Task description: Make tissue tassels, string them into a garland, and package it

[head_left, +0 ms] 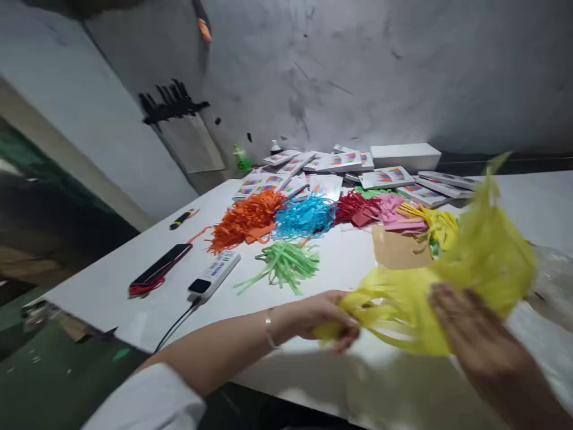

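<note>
- The yellow streamers (409,292) were up in front of the person, over the near edge of the table (340,257), their far end flared and blurred
- The left hand (329,313) was closed on their narrow, gathered end
- The right hand (478,340) lay against the wider part with its fingers stretched; whether it pinched anything could not be told
- They looked very light, limp and a little see-through, likely to slide, tangle or tear at the thin strips
- The gathered end seemed the surest hold, with a flat palm better than a tug for the loose strips
- Just beyond lay a brown card (396,249) and a yellow bunch (441,227), close enough to snag
- Clear plastic (555,280) crowded the right side
- Pale green strips (289,263) lay apart, before orange (248,218), blue (307,215), red (358,209) and pink (398,209) heaps
- Boxes (342,161) were piled behind; a phone (163,264) and a white device (215,275) sat leftward, well out of the way
</note>
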Motion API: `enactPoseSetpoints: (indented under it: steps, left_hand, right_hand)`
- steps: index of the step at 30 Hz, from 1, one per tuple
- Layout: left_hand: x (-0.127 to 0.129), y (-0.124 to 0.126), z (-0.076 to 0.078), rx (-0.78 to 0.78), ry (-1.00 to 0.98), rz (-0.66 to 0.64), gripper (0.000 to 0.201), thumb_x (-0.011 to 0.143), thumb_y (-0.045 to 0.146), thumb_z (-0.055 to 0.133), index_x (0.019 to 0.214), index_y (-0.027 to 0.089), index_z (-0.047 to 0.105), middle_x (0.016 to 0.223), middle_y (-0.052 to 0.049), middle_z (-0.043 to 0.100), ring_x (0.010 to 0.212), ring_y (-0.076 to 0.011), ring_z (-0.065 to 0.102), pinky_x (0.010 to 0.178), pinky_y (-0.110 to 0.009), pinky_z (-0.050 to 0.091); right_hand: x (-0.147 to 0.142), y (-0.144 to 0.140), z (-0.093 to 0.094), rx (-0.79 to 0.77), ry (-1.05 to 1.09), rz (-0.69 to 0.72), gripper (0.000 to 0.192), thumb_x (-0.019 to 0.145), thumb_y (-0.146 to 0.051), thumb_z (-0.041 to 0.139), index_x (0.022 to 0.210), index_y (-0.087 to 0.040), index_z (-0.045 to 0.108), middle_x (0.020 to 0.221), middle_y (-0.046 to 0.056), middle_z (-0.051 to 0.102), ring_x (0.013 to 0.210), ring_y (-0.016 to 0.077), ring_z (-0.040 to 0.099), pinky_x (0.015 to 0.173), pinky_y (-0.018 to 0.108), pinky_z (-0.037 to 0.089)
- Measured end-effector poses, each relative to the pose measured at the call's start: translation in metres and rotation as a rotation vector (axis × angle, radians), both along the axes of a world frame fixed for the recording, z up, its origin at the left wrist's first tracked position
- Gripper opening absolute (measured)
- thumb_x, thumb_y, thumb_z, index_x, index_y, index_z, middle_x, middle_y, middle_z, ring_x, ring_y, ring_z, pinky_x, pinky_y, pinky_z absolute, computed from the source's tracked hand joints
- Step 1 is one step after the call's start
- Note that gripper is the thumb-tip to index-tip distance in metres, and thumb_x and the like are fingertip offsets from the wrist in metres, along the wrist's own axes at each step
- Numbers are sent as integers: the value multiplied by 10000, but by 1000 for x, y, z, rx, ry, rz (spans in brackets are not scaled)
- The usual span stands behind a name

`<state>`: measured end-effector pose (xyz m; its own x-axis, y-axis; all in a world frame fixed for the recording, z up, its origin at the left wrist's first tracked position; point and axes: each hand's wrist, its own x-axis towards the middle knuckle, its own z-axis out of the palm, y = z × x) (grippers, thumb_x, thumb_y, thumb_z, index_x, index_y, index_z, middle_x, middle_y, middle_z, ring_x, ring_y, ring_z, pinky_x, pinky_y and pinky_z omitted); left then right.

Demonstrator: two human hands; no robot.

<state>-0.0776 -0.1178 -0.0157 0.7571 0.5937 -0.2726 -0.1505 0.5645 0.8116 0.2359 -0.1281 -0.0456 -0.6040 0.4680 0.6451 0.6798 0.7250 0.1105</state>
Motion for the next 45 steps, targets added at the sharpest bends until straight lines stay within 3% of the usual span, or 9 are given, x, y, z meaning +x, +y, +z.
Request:
enactPoseSetpoints:
  steps: [4, 8, 10, 13, 16, 24, 31, 39, 45]
  left_hand:
    - [-87, -13, 9, 128, 579, 235, 575, 770, 393, 771, 1258, 185, 549, 791, -22, 686, 610, -150, 646, 547, -240, 508]
    - [-112, -40, 15, 879, 1144, 532, 436, 884, 441, 654, 1251, 221, 570, 1239, -116, 634, 1184, -298, 594, 976, -444, 515]
    - [-89, -52, 10, 1266, 1170, 469, 384, 917, 350, 624, 1273, 224, 552, 1332, -134, 578, 1273, -297, 525, 1062, -468, 460]
    - [-36, -57, -7, 1545, 972, 62, 398, 933, 305, 608, 1307, 194, 529, 1323, -146, 588, 1242, -284, 537, 1053, -433, 474]
    - [-2, -51, -23, 1593, 924, -100, 283, 961, 332, 588, 1190, 166, 582, 1189, -127, 654, 1125, -270, 581, 988, -418, 500]
    - [-7, -45, -32, 1536, 896, -58, 285, 953, 256, 598, 1225, 175, 574, 1210, -129, 650, 1143, -275, 567, 989, -422, 489]
    - [-4, -44, -29, 1501, 837, 18, 202, 955, 221, 586, 1154, 186, 601, 1145, -111, 675, 1109, -242, 584, 978, -394, 510]
    - [-17, -52, -32, 1445, 783, 78, 287, 961, 259, 582, 1227, 151, 573, 1178, -156, 668, 1192, -265, 597, 1023, -406, 522]
    - [-10, -50, -30, 1421, 826, 135, 233, 957, 271, 583, 1157, 158, 616, 1094, -133, 708, 1127, -257, 646, 971, -400, 560]
  right_hand:
    - [-56, -10, -42, -45, -179, -2, 378, 814, -58, 484, 1104, 14, 715, 1203, 238, 703, 1127, 324, 674, 1001, 453, 518]
    - [-100, -30, -60, -136, -175, -53, 461, 770, -122, 573, 1198, 6, 686, 1284, 236, 662, 1196, 342, 627, 1052, 470, 461]
    - [-110, -38, -58, -179, -139, -89, 476, 795, -158, 600, 1244, -16, 664, 1335, 221, 635, 1229, 338, 599, 1058, 470, 433]
    - [-113, -41, -53, -277, -65, -115, 502, 896, -383, 622, 1291, -73, 637, 1413, 189, 585, 1289, 320, 545, 1083, 474, 382]
    - [-94, -39, -54, -353, -55, -163, 635, 934, -571, 554, 1335, -81, 590, 1463, 209, 530, 1333, 347, 498, 1112, 541, 328]
    - [-13, -49, -35, -245, 232, -628, 329, 985, -255, 535, 1302, -185, 581, 1292, 182, 641, 1163, 359, 598, 959, 557, 463]
    - [-69, -41, -6, -299, -20, 174, 321, 919, -15, 430, 1113, -91, 673, 1056, 151, 724, 1046, 276, 638, 948, 453, 480]
    - [-67, -31, -10, -704, 227, 176, 184, 979, -110, 489, 1002, -167, 662, 943, 70, 683, 883, 206, 594, 793, 363, 460]
    - [-70, -33, -7, -685, 206, 133, 221, 995, -127, 463, 923, -170, 667, 898, 65, 684, 851, 199, 597, 799, 368, 445]
